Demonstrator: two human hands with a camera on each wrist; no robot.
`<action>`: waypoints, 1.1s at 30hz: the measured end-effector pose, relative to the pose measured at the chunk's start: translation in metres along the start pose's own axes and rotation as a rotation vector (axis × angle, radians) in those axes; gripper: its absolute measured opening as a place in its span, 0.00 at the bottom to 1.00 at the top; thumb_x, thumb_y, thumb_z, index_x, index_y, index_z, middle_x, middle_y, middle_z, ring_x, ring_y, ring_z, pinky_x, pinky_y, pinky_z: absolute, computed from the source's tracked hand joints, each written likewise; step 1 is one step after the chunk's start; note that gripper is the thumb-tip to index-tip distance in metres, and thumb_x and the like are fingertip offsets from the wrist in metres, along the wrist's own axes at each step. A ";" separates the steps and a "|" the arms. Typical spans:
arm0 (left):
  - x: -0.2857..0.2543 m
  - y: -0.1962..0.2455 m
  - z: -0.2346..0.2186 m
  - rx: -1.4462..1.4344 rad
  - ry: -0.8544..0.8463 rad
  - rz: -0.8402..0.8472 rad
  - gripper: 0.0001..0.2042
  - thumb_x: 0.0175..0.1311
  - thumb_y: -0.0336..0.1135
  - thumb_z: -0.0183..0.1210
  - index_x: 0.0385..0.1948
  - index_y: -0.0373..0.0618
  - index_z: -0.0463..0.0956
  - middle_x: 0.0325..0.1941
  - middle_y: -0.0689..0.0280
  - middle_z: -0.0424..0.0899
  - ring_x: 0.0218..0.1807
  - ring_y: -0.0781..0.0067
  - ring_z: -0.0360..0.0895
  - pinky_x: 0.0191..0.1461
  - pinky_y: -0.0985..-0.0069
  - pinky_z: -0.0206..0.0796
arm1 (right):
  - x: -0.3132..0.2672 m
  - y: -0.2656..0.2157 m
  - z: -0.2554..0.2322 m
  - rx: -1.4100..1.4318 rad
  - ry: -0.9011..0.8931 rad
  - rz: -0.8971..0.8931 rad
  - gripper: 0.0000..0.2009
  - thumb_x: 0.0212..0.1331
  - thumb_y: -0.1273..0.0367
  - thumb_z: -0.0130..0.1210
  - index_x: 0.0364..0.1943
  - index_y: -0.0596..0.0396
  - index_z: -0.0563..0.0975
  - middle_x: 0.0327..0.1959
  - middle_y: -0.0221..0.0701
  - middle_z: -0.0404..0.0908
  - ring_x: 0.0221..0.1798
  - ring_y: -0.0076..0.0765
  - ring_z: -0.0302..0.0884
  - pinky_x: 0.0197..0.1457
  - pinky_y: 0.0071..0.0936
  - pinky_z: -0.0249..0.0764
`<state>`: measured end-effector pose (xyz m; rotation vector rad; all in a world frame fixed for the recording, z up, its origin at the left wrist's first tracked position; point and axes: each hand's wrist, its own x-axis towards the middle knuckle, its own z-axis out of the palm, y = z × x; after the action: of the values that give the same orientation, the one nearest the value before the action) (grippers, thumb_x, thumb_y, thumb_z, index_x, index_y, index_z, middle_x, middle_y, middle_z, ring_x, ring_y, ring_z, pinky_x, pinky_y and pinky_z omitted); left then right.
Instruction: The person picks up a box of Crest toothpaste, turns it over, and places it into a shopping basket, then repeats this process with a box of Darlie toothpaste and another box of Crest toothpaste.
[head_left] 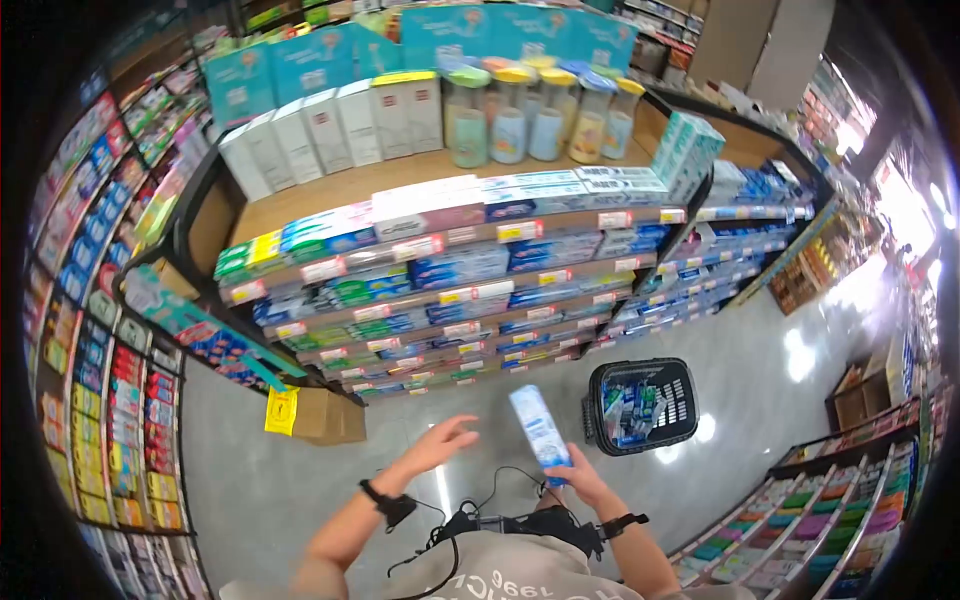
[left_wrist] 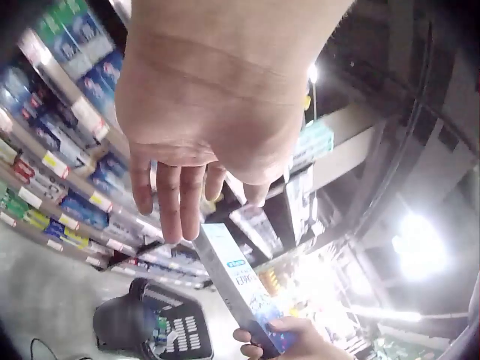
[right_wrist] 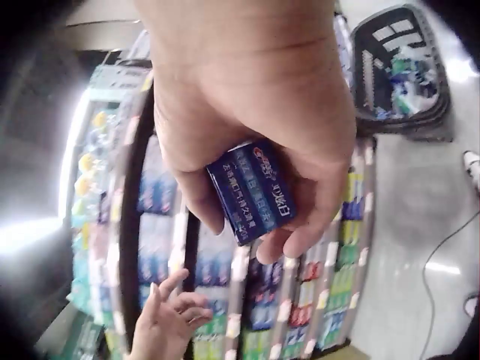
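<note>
My right hand (head_left: pixel 588 477) grips a long, light-blue toothpaste box (head_left: pixel 538 425) near its lower end. The box tilts up and away, its far end towards the shelves. In the right wrist view, the dark blue end of the box shows between thumb and fingers. My left hand (head_left: pixel 435 447) is held out to the left of the box, fingers extended and nothing in it. From the left wrist view, its fingertips overlap the top end of the box.
A black shopping basket (head_left: pixel 672 437) with several packs in it stands on the floor at the right. Ahead is a shelf unit (head_left: pixel 470 236) stacked with toothpaste boxes. A brown carton (head_left: pixel 335 418) with a yellow sign (head_left: pixel 281 410) sits at its left foot. Shelves flank both sides.
</note>
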<state>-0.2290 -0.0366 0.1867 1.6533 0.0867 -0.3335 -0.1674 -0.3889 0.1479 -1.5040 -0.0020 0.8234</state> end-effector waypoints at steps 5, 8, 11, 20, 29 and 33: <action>-0.140 0.037 -0.052 -0.224 0.072 0.138 0.31 0.77 0.51 0.56 0.75 0.46 0.60 0.52 0.58 0.85 0.52 0.67 0.83 0.55 0.69 0.75 | -0.054 -0.116 0.109 -0.535 -0.179 -0.403 0.29 0.52 0.68 0.73 0.58 0.57 0.71 0.49 0.38 0.83 0.52 0.41 0.83 0.55 0.35 0.78; -0.178 0.056 -0.049 -0.374 0.110 0.318 0.39 0.73 0.57 0.59 0.77 0.45 0.55 0.56 0.57 0.83 0.53 0.65 0.83 0.54 0.70 0.75 | -0.071 -0.152 0.146 -0.797 -0.164 -0.746 0.28 0.48 0.71 0.72 0.56 0.56 0.75 0.50 0.40 0.83 0.52 0.45 0.83 0.55 0.36 0.79; -0.194 0.083 -0.036 -0.440 0.246 0.336 0.42 0.62 0.55 0.69 0.72 0.41 0.60 0.56 0.60 0.80 0.54 0.67 0.83 0.50 0.68 0.77 | -0.095 -0.179 0.174 -1.000 -0.145 -0.972 0.30 0.41 0.76 0.68 0.56 0.54 0.78 0.51 0.38 0.83 0.52 0.50 0.81 0.54 0.39 0.80; -0.210 0.067 -0.021 -0.352 0.355 0.464 0.33 0.43 0.26 0.82 0.52 0.43 0.71 0.50 0.67 0.80 0.53 0.77 0.78 0.58 0.74 0.73 | -0.136 -0.185 0.175 -1.001 0.009 -0.984 0.32 0.40 0.72 0.74 0.57 0.50 0.78 0.53 0.33 0.81 0.53 0.46 0.79 0.52 0.40 0.80; -0.194 0.082 -0.007 -0.318 0.281 0.446 0.37 0.40 0.28 0.83 0.55 0.42 0.71 0.51 0.68 0.78 0.54 0.76 0.78 0.58 0.74 0.74 | -0.157 -0.151 0.142 -0.477 0.059 -0.776 0.33 0.44 0.82 0.73 0.57 0.54 0.72 0.55 0.32 0.75 0.56 0.28 0.78 0.54 0.25 0.78; -0.187 0.087 -0.001 -0.363 0.101 0.458 0.37 0.46 0.35 0.81 0.59 0.42 0.69 0.56 0.63 0.77 0.60 0.72 0.76 0.65 0.67 0.69 | -0.170 -0.148 0.132 0.119 0.059 -0.687 0.40 0.46 0.84 0.71 0.67 0.55 0.67 0.66 0.36 0.73 0.60 0.33 0.78 0.58 0.27 0.80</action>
<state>-0.3848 -0.0196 0.3207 1.2824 -0.1484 0.1112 -0.2862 -0.3337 0.3736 -1.2879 -0.3973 0.2202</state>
